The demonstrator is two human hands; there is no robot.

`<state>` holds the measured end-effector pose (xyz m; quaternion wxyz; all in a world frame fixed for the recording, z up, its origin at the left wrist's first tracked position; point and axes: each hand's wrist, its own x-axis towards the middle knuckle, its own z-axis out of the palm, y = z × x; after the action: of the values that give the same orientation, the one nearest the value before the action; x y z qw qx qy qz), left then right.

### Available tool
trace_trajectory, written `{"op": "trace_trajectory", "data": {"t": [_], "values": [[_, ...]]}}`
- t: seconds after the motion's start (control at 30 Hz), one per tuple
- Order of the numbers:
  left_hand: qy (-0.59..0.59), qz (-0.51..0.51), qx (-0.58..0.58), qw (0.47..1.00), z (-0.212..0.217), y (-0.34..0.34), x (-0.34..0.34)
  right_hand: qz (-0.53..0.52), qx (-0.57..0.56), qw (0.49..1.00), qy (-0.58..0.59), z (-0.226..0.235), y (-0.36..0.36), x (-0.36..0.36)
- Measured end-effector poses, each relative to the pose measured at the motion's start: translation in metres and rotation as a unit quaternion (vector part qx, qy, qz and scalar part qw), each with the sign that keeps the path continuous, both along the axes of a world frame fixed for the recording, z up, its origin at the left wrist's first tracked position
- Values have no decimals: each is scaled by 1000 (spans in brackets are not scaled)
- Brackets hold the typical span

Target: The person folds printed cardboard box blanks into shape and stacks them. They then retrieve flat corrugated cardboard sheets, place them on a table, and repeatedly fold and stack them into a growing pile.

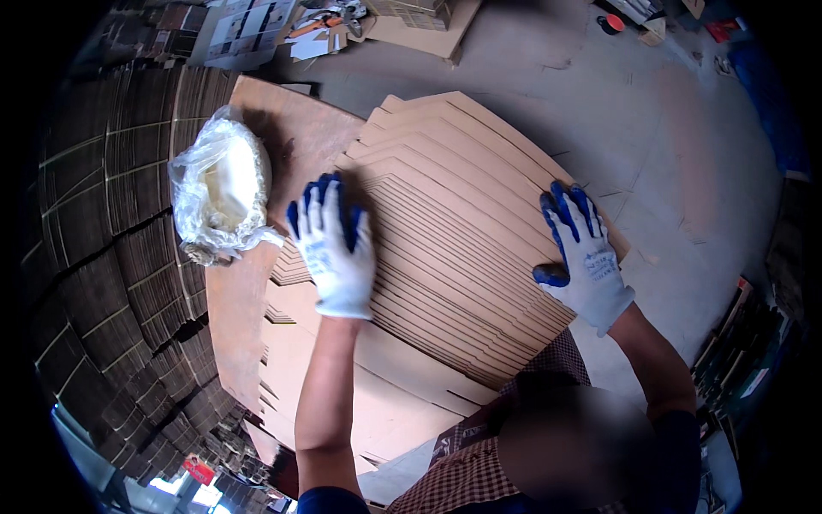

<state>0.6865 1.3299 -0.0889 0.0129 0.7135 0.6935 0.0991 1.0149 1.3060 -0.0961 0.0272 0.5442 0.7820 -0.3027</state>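
Note:
A fanned stack of flat brown cardboard sheets [462, 223] covers most of the table, each sheet set back a little from the one below it. My left hand [330, 244], in a white glove with blue-coated fingers, lies over the left edge of the stack with its fingers stretched out. At the right edge of the stack rests my right hand [582, 248], gloved the same way, fingers extended and thumb apart. Neither hand grips a sheet. Left of my left hand stands a basin [261, 167] lined with clear plastic, with a pale cream substance in it.
The brown table top [231, 317] shows along the left. Tall bundles of tied cardboard [94, 214] line the left side. At the back lie loose tools and papers [330, 26] and a cardboard pile [419, 13]. A small orange-and-black object [610, 24] sits on the floor.

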Motion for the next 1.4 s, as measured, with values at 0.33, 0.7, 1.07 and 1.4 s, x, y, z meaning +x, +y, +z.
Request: {"op": "trace_trajectory", "data": {"t": [0.33, 0.7, 1.07, 1.4], "values": [[-392, 152, -142, 896, 2, 16, -60, 5, -14, 1000, 0, -2, 0, 0], [-262, 160, -241, 921, 20, 29, -60, 10, -20, 1000, -12, 0, 1, 0], [-548, 164, -176, 801, 5, 27, -81, 12, -20, 1000, -9, -1, 1, 1], [-395, 220, -146, 880, -4, 43, -65, -2, -30, 1000, -2, 3, 4, -2]]}}
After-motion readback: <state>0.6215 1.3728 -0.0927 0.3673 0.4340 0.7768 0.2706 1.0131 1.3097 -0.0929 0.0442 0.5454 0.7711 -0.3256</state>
